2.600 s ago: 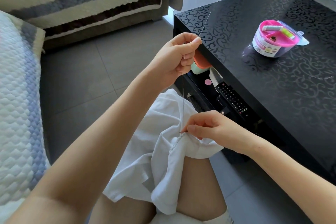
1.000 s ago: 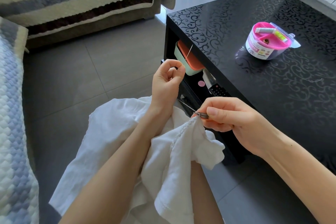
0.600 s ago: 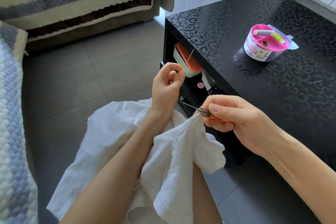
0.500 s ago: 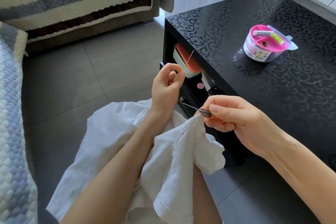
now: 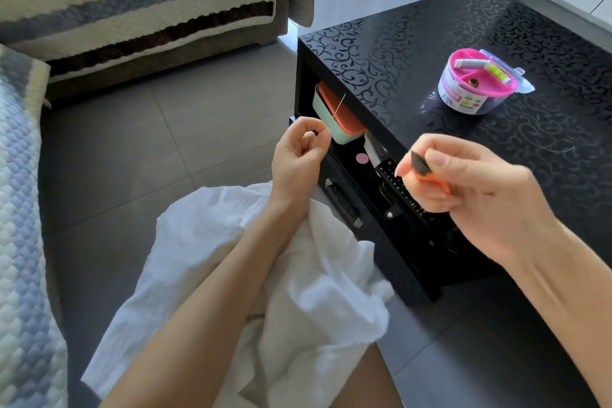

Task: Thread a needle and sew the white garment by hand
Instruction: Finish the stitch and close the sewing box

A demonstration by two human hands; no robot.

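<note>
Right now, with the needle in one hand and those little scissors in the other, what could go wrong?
1. The needle is only pinched at the left hand fingertips, point up; it could slip and vanish into the white garment on the lap.
2. The right hand holds small scissors with the blade tip exposed and blurred, apparently moving, so it might nick the other hand or the fabric.
</note>
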